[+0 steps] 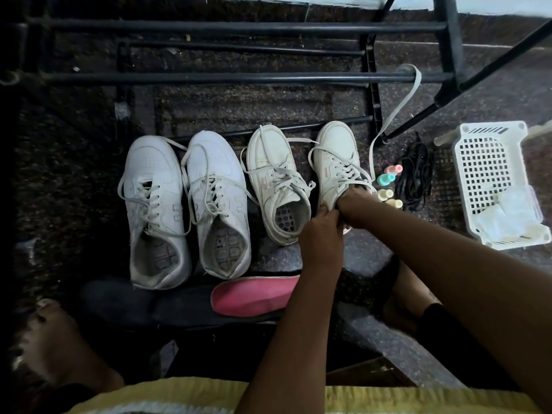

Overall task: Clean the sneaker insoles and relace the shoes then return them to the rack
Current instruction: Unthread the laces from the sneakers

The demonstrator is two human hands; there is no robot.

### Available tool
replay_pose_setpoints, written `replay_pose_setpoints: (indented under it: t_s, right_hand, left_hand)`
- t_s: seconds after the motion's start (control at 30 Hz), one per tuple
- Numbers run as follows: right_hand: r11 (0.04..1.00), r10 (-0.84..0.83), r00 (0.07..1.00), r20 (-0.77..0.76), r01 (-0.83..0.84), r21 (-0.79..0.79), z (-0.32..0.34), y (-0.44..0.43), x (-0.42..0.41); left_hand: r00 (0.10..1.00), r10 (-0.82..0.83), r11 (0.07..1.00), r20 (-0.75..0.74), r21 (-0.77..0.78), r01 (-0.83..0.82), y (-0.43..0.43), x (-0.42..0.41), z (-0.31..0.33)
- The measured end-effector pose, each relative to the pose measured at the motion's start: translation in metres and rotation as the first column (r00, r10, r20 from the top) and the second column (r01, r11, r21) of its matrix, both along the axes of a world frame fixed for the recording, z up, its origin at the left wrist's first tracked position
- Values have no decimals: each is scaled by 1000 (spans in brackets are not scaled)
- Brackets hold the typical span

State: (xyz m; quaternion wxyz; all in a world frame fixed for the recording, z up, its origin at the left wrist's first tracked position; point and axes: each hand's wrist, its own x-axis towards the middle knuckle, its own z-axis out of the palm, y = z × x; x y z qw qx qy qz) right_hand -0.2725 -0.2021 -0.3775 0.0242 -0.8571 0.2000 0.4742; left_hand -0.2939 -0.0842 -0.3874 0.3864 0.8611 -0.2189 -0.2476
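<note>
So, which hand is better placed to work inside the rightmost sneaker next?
Right. The right hand reaches into the rightmost sneaker at its opening, fingers hidden inside, while the left hand grips its heel rim, likely steadying it.

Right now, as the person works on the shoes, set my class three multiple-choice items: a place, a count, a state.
1. Where is the pink insole? A inside a sneaker; B on the floor, behind the row's heels; C in a hand.
2. How many white sneakers stand in the row? A two; B three; C four.
3. The right hand is: A flat on the floor; B tucked into the rightmost sneaker; C holding the insole.
Answers: 1 B, it lies on the floor; 2 C, four side by side; 3 B, its fingers vanish inside the opening.
</note>
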Motion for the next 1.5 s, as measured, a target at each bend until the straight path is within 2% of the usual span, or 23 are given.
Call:
replay_pose_setpoints:
  t_s: [0.23,0.43,0.57,0.73,0.83,0.97,1.1,1.17,1.33,1.5]
  right_hand:
    - [996,82,983,-162,-88,-28,4,5,9]
    - [994,95,979,-181,-104,-41,13,4,15]
    - [987,63,993,-98,-77,-141,16,12,18]
    - [987,21,999,-37,-26,-157,14,6,16]
    - [992,46,999,-15,-48,-119,20,9,15]
    - [999,11,1000,27,-13,42,26,6,17]
    - [994,96,995,26,-97,53,25,4,17]
    - [993,117,992,38,-117,5,27,9,18]
    - [991,27,999,-21,-29,-128,30,15,15]
    - [993,30,998,-62,-37,-112,27,14,20]
  left_hand:
    - [1000,2,997,-23,82,0,-2,2,1]
    - [1000,-6,998,-22,62,8,-3,3,1]
    - [999,-21,998,-36,61,24,-4,3,1]
    - [998,-54,996,-13,76,55,-3,3,3]
    - [998,-62,995,-8,83,63,-3,4,6]
    - [998,-32,998,-51,61,35,-3,7,5]
    - [996,-8,999,-83,35,11,-3,7,7]
    - [996,-14,999,-89,47,18,-4,7,6]
    - [998,-35,996,-58,82,40,-5,5,7]
    - [998,-51,994,-38,96,54,-5,4,5]
